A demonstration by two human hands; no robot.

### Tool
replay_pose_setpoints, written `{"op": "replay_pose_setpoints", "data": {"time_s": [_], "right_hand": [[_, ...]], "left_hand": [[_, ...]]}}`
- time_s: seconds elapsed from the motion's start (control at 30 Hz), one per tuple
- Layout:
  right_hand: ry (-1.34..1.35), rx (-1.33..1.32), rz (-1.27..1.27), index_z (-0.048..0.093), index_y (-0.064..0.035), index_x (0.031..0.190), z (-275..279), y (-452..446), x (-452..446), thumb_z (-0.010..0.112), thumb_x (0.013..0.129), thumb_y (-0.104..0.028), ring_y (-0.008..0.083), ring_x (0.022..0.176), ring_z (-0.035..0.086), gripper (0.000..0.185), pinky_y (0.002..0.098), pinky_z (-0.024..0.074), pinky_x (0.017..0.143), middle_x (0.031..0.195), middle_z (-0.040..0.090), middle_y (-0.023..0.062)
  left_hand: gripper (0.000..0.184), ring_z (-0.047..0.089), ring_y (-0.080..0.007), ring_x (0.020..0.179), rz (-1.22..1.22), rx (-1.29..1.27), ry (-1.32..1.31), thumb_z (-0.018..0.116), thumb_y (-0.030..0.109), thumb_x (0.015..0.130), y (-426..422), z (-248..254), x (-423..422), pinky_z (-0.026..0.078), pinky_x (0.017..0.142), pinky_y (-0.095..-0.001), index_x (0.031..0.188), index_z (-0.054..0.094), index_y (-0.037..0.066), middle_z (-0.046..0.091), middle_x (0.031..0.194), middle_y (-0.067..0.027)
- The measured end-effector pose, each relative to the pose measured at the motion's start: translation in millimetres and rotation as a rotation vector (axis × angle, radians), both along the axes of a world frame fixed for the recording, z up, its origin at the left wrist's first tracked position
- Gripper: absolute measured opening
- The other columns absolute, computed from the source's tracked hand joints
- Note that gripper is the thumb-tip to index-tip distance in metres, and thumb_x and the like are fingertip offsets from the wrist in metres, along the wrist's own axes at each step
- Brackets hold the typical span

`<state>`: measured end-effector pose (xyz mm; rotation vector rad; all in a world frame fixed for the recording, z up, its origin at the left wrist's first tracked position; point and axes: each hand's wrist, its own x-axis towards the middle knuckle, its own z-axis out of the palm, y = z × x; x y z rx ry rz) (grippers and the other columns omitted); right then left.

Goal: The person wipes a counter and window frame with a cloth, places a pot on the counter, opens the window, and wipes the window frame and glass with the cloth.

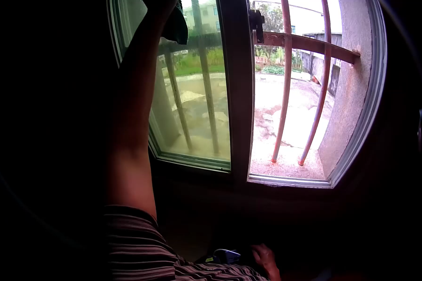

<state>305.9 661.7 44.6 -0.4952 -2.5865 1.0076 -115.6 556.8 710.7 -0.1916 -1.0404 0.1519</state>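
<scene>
My left arm reaches up along the left window pane point(192, 103). At the top edge, my left hand point(160, 5) is partly cut off and dark. It is closed on a dark green cloth point(176, 27), which hangs beside it against the glass. Low in the view, my right hand point(263, 256) is down near my body in dim light. Its fingers look loosely extended, and nothing shows in them. Close to its left lies a small dark device point(227, 255) with a pale cord or strap, partly in shadow.
A dark window frame point(239, 93) divides the tinted left pane from the bright right opening. A dark latch point(256, 23) sits on the frame. Rusty metal bars point(286, 84) and a crossbar point(314, 45) stand outside. The surrounding wall is nearly black.
</scene>
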Motion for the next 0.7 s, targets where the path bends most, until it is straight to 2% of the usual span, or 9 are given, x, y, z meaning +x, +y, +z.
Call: {"op": "replay_pose_setpoints", "data": {"time_s": [0.03, 0.13, 0.17, 0.23, 0.3, 0.37, 0.53, 0.63, 0.7], "right_hand": [[-0.009, -0.004, -0.001, 0.069, -0.0182, 0.103, 0.1, 0.2, 1.8, 0.062, 0.085, -0.019, 0.0270, 0.085, 0.066, 0.020, 0.0369, 0.0541, 0.070, 0.095, 0.065, 0.0067], [0.070, 0.009, 0.032, 0.069, -0.0168, 0.105, -2.4, 4.0, 0.3, 0.061, 0.085, -0.018, 0.0289, 0.087, 0.065, 0.021, 0.0382, 0.0540, 0.070, 0.098, 0.065, 0.0078], [0.068, 0.002, 0.026, 0.069, -0.0168, 0.105, -2.7, 3.6, -0.7, 0.061, 0.085, -0.018, 0.0289, 0.087, 0.065, 0.021, 0.0382, 0.0540, 0.070, 0.098, 0.065, 0.0078], [-0.023, 0.000, 0.009, 0.068, -0.0165, 0.105, 3.4, 2.2, 2.7, 0.061, 0.085, -0.018, 0.0294, 0.087, 0.065, 0.021, 0.0388, 0.0540, 0.071, 0.098, 0.065, 0.0088], [-0.026, -0.021, 0.040, 0.068, -0.0158, 0.106, 5.0, 1.5, 1.4, 0.060, 0.086, -0.019, 0.0300, 0.088, 0.065, 0.021, 0.0395, 0.0542, 0.073, 0.099, 0.064, 0.0103], [-0.122, -0.022, 0.091, 0.066, -0.0146, 0.110, 8.9, -1.2, -0.5, 0.060, 0.087, -0.017, 0.0292, 0.089, 0.065, 0.024, 0.0388, 0.0546, 0.074, 0.101, 0.064, 0.0104], [-0.283, -0.053, 0.169, 0.063, -0.0139, 0.115, 29.6, -10.7, -13.1, 0.058, 0.090, -0.013, 0.0254, 0.089, 0.066, 0.026, 0.0355, 0.0554, 0.073, 0.104, 0.063, 0.0089], [-0.268, 0.000, 0.190, 0.064, -0.0157, 0.113, 22.5, -15.1, -15.2, 0.059, 0.089, -0.014, 0.0254, 0.083, 0.066, 0.025, 0.0351, 0.0556, 0.070, 0.102, 0.062, 0.0073], [-0.271, -0.005, 0.185, 0.064, -0.0159, 0.112, 20.2, -17.7, -12.8, 0.060, 0.088, -0.013, 0.0253, 0.082, 0.066, 0.024, 0.0351, 0.0554, 0.069, 0.101, 0.062, 0.0070]], "left_hand": [[0.027, 0.064, -0.0288, 0.076, -0.001, -0.004, -0.009, 0.064, 0.028, 0.087, 7.9, -16.2, 10.1, 0.052, 0.068, -0.0389, 0.110, 0.064, 0.013, 0.062, 0.092, -0.0150], [0.031, 0.064, -0.0252, 0.074, -0.966, 0.043, -0.564, 0.064, 0.031, 0.090, 12.5, -115.0, 78.9, 0.053, 0.067, -0.0358, 0.116, 0.060, 0.014, 0.063, 0.094, -0.0087], [0.033, 0.064, -0.0240, 0.074, -1.290, 0.057, -0.752, 0.063, 0.032, 0.091, 16.0, -132.1, 84.5, 0.053, 0.066, -0.0348, 0.118, 0.059, 0.015, 0.063, 0.094, -0.0066], [0.019, 0.063, -0.0237, 0.078, -1.057, -0.321, -0.118, 0.066, 0.015, 0.086, 15.8, -168.1, 47.9, 0.054, 0.064, -0.0340, 0.105, 0.062, 0.012, 0.059, 0.096, -0.0085], [0.024, 0.064, -0.0204, 0.086, -1.023, -0.305, -0.285, 0.074, 0.022, 0.082, 12.8, -234.2, 47.3, 0.054, 0.064, -0.0327, 0.102, 0.065, 0.012, 0.060, 0.099, -0.0069], [0.019, 0.062, -0.0190, 0.082, -1.033, -0.449, -0.393, 0.074, 0.018, 0.081, 3.0, -332.2, 52.8, 0.053, 0.059, -0.0298, 0.096, 0.065, 0.013, 0.057, 0.097, -0.0044], [0.007, 0.058, -0.0187, 0.067, -0.872, -0.573, -0.798, 0.068, 0.012, 0.079, -37.1, -474.3, 59.4, 0.049, 0.051, -0.0310, 0.079, 0.061, 0.014, 0.054, 0.092, -0.0028], [0.007, 0.060, -0.0193, 0.067, -0.820, -0.460, -0.852, 0.065, 0.011, 0.082, -78.4, -482.8, 49.5, 0.049, 0.049, -0.0319, 0.080, 0.059, 0.014, 0.056, 0.095, -0.0040], [0.005, 0.062, -0.0215, 0.067, -0.645, -0.459, -0.893, 0.062, 0.011, 0.085, -112.2, -485.3, 22.4, 0.050, 0.051, -0.0335, 0.088, 0.060, 0.014, 0.058, 0.097, -0.0059]]}}
